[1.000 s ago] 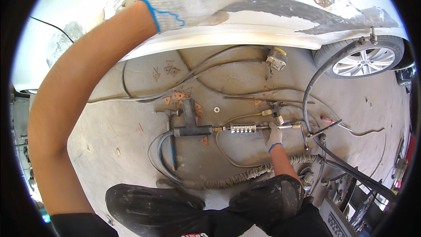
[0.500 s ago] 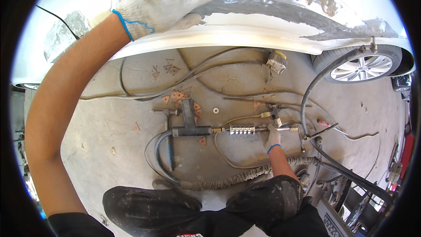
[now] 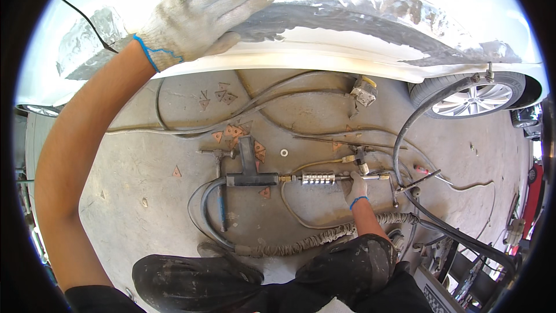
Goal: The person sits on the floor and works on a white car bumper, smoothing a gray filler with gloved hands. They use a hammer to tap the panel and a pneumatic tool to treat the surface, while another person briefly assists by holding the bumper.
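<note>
My left hand (image 3: 205, 14), in a worn white knit glove with a blue cuff, lies stretched out against the car's side panel (image 3: 324, 20), whose surface is sanded to grey and bare metal. Below, near the floor, my gloved right hand (image 3: 357, 189) closes round the rod end of a dent puller gun (image 3: 252, 178). This tool has a black T-shaped body and a silver ribbed slide weight (image 3: 318, 178). My fingertips are partly hidden there. Left of the gun lies a tool with a blue handle (image 3: 222, 208).
Several copper-coloured triangular plates (image 3: 231, 131) and a washer (image 3: 284, 153) lie on the concrete floor. Hoses and a sleeved cable (image 3: 313, 240) cross it. A car wheel (image 3: 475, 101) stands at right. A grey block-like object (image 3: 364, 91) sits beneath the car's edge.
My left hand has shifted left along the panel, still flat. My right hand stays at the rod end of the dent puller gun. The whole view has shifted slightly.
</note>
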Action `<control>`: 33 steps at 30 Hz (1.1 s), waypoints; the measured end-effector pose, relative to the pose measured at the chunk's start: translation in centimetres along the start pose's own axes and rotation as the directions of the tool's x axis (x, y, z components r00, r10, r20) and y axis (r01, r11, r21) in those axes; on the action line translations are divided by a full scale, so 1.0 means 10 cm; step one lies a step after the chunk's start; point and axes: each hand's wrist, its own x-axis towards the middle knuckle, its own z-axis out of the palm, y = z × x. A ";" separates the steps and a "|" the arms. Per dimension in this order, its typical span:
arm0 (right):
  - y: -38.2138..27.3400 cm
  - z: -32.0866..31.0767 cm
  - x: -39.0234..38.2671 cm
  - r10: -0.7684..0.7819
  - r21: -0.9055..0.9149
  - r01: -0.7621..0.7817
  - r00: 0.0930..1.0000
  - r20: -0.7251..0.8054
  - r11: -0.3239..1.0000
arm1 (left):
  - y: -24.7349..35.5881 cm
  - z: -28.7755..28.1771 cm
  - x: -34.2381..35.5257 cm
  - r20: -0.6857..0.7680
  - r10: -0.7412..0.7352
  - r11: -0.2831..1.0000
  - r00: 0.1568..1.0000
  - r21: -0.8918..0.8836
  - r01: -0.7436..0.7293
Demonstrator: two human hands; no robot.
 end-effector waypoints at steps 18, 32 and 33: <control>0.08 -0.05 0.07 -0.045 0.002 0.045 0.999 0.010 0.999 | 0.29 -0.68 1.24 -0.015 0.321 0.941 0.947 -0.110 -0.321; 0.06 -0.01 0.00 -0.057 0.011 0.057 0.998 0.038 0.998 | 0.11 -0.69 0.97 0.053 0.282 0.945 0.958 -0.185 -0.268; 0.06 0.00 -0.01 -0.055 0.003 0.055 0.998 0.036 0.999 | 0.11 -0.68 0.97 0.027 0.280 0.949 0.960 -0.162 -0.272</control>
